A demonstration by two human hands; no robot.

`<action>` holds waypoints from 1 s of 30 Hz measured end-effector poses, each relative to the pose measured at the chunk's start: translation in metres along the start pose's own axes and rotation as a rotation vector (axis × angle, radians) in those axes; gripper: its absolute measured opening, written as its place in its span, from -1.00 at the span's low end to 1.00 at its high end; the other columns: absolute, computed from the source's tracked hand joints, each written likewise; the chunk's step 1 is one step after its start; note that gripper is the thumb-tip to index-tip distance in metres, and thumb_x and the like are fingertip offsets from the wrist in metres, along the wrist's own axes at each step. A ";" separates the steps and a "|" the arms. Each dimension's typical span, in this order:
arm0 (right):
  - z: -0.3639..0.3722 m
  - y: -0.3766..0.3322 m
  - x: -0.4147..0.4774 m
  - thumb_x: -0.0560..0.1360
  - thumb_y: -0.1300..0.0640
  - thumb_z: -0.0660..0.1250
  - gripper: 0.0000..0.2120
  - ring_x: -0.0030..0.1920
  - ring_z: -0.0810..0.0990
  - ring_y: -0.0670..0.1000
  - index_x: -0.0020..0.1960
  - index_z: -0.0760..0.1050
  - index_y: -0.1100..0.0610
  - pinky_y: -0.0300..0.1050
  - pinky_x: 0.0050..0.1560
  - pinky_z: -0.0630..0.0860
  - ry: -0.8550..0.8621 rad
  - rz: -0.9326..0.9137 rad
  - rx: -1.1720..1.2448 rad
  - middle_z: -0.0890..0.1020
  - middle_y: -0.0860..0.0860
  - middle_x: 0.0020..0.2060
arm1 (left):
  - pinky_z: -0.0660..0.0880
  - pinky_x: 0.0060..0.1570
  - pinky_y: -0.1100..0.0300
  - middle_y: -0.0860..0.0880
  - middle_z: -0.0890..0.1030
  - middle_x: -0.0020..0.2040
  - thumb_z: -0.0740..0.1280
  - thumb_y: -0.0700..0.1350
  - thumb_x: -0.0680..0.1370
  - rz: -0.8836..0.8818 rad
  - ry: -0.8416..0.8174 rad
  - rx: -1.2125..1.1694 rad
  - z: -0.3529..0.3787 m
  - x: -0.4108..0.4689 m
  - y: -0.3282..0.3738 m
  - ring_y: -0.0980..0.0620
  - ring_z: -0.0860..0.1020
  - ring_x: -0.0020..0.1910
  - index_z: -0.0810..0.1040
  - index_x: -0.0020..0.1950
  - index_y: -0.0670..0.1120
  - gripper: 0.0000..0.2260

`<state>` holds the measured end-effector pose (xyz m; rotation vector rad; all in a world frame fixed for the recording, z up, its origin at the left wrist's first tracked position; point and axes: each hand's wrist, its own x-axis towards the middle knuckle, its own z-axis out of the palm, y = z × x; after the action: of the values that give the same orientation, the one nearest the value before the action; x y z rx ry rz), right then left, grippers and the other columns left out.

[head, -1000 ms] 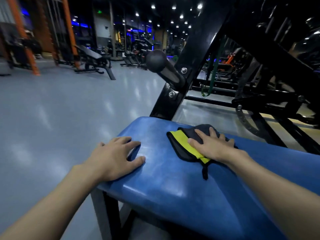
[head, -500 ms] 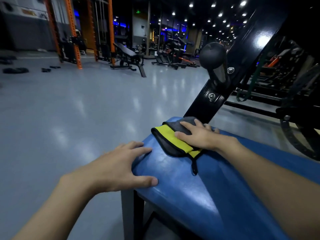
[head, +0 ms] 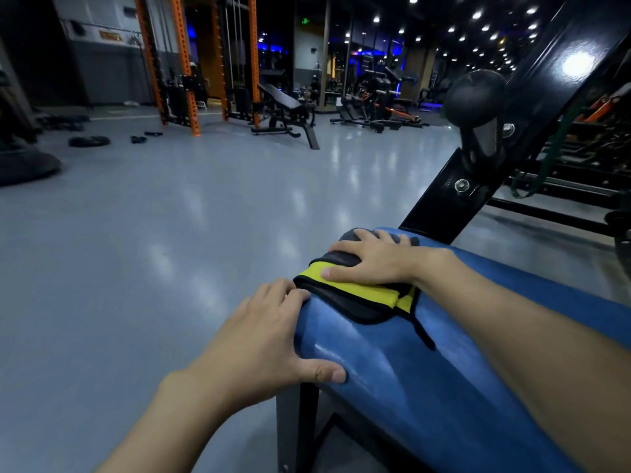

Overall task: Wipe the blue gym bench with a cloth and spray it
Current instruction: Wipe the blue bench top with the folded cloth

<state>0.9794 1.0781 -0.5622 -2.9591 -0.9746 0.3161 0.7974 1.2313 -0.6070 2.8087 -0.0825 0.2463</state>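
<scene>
only the arms and hands of the person show. the left forearm point(head: 164, 421) and the right forearm point(head: 512, 336) are both bare from the edge of the view up to the wrist, smooth, uncovered skin all the way. both are slim and taper toward narrow wrists, and the right one looks broader because it lies nearer the camera. the left hand point(head: 259, 339) and the right hand point(head: 372, 264) are bare too. the fingers are long and slender, with faint creases at the knuckles. the nails are cut short and plain — the left thumbnail point(head: 338, 375) shows this best, the right thumbnail point(head: 326, 274) less sharply.
</scene>
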 end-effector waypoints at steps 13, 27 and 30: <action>0.027 0.002 -0.057 0.34 -0.58 -0.07 -0.37 0.59 -0.13 0.16 0.36 0.15 -0.44 0.40 0.45 -0.19 0.109 -0.045 -0.004 -0.02 -0.06 0.60 | 0.40 0.15 0.22 0.18 0.13 0.21 0.31 0.59 0.16 -0.047 0.006 -0.094 -0.004 -0.006 0.006 0.12 0.36 0.15 0.19 0.39 -0.04 0.02; 0.032 -0.001 -0.085 0.42 -0.53 -0.04 -0.36 0.59 -0.16 0.10 0.44 0.15 -0.37 0.41 0.44 -0.22 0.153 0.090 0.022 -0.05 -0.03 0.61 | 0.29 0.24 0.23 0.17 0.36 0.34 0.42 0.43 0.33 -0.023 -0.030 -0.083 -0.006 -0.006 0.011 0.12 0.33 0.33 0.23 0.49 0.07 -0.14; 0.037 0.018 -0.111 0.42 -0.54 -0.05 -0.33 0.59 -0.18 0.07 0.48 0.11 -0.35 0.38 0.47 -0.20 0.149 0.124 0.008 -0.08 -0.06 0.61 | 0.30 0.36 0.17 0.21 0.32 0.45 0.39 0.48 0.27 0.009 -0.092 -0.135 -0.007 -0.002 0.017 0.15 0.32 0.42 0.22 0.53 0.11 -0.07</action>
<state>0.8960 0.9960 -0.5788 -2.9902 -0.7748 0.0979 0.7924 1.2178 -0.5956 2.6845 -0.1276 0.1084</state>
